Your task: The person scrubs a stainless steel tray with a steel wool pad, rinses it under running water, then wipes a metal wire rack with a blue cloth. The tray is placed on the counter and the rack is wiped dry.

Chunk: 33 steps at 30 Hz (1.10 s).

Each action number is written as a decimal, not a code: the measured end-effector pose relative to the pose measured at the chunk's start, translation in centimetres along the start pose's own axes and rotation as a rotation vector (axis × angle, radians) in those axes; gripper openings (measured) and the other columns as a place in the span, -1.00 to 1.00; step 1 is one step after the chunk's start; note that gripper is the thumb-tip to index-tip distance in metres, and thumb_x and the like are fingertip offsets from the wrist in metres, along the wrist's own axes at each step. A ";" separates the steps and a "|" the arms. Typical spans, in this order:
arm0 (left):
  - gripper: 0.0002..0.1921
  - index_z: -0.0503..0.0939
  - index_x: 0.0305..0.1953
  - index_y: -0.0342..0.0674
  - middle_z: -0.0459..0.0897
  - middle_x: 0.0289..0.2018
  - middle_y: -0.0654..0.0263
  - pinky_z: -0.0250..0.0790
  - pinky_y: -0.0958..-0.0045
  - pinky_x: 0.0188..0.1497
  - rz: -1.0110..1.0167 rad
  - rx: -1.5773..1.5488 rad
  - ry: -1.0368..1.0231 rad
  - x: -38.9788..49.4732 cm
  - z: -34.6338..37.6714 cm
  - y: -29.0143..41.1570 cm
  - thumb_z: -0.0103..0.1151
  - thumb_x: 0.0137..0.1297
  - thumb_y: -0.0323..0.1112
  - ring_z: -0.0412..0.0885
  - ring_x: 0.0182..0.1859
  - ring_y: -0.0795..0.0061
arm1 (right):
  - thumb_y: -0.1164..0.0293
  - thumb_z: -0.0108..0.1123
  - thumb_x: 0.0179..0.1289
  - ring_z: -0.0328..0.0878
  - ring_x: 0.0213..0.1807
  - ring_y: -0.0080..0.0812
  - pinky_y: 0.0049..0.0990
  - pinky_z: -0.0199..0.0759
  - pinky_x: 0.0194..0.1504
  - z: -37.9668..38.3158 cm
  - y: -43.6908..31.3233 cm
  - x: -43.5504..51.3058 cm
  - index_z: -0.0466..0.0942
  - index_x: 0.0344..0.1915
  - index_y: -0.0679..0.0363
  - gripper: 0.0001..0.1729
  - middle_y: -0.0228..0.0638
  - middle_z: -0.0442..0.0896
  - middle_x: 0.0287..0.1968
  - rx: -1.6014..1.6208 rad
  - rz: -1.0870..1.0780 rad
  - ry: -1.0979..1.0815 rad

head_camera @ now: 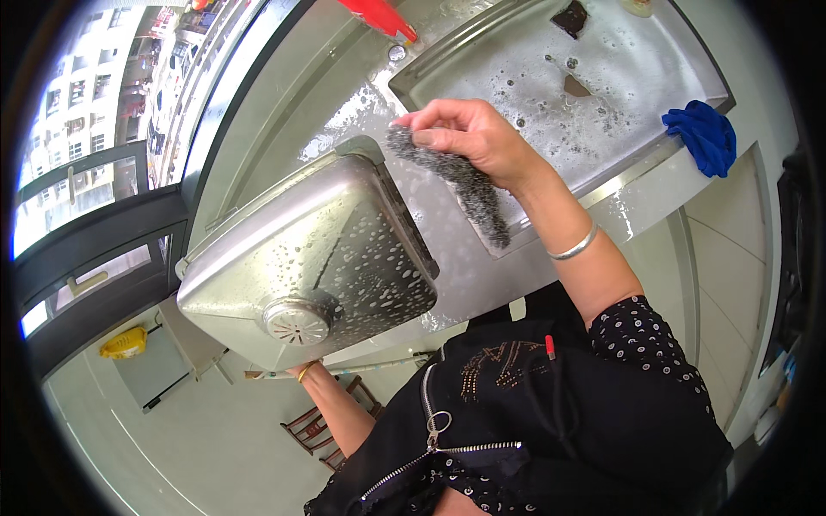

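Note:
My right hand (468,135) pinches a grey, fuzzy scrubbing cloth (452,168) that hangs down over the counter. Left of it stands a tilted stainless steel housing (310,232), with a sloping face and a round slotted cap (297,322). Foam and droplets spot that face, thickest on its darker side. My left hand (299,369) holds the housing at its lower edge; most of the fingers are hidden behind the metal.
A sink (452,71) holds soapy water with dark, flat pieces (570,19) in it. A blue cloth (703,138) drapes over its near rim. At the back is a red object (381,18). The counter (426,213) is wet; windows (97,174) stand at left.

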<state>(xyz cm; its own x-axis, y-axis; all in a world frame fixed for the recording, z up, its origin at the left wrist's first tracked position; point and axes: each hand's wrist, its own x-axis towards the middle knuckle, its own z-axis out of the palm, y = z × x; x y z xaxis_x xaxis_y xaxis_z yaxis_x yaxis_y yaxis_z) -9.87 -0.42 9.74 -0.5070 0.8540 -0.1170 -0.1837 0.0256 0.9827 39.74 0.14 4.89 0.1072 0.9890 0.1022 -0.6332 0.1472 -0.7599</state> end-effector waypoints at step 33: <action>-0.55 0.46 0.23 -0.30 0.60 0.14 0.17 0.38 0.23 0.28 0.029 -0.303 0.177 -3.5 -8.8 1.6 -0.14 0.55 -0.11 0.56 0.12 0.24 | 0.57 0.17 0.25 0.57 -0.09 -0.61 -0.57 0.47 0.03 14.1 -4.6 -3.6 0.50 0.18 0.44 -0.53 -0.29 0.68 -0.07 -0.012 0.088 -0.255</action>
<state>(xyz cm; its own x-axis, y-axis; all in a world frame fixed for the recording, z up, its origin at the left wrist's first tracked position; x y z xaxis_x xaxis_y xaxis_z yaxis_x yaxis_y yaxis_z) -15.76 -7.92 10.46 -0.6486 0.7483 -0.1392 -0.3954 -0.1750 0.9017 31.43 -3.82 17.08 -0.1452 0.9704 0.1930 -0.6221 0.0621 -0.7805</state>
